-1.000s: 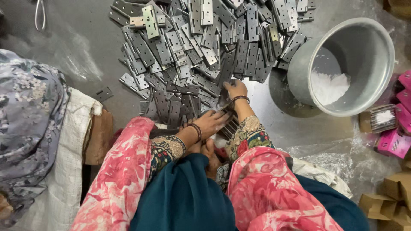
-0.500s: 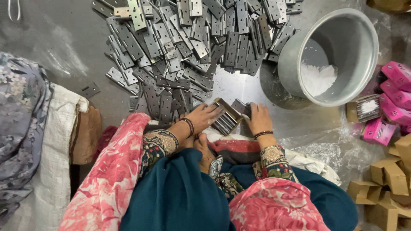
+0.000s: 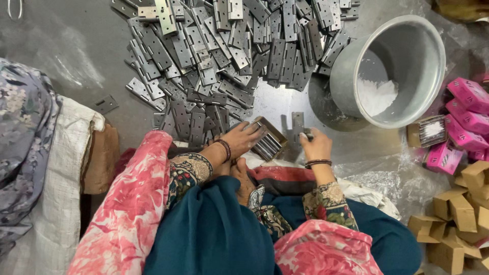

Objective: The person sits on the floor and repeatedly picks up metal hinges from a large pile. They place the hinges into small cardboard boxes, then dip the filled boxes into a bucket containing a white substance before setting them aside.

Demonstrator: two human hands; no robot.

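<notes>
While we're sitting by the hinge pile (image 3: 224, 56), our left hand (image 3: 243, 140) is curling over a small box (image 3: 268, 142) of stacked hinges, long axis running diagonally up-left. Our right hand (image 3: 316, 146) is pinching one hinge (image 3: 298, 125), standing upright lengthwise, beside the metal pot (image 3: 407, 35).

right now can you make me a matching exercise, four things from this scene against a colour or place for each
Things:
1. metal pot
2. small packets
3. loose hinges
4. small open box

Descriptions:
A. pink, at the right edge
B. under the left hand
C. grey pile on the floor ahead
D. holds white powder

Pairs: 1-D, 2-A, 3-C, 4-B
</notes>
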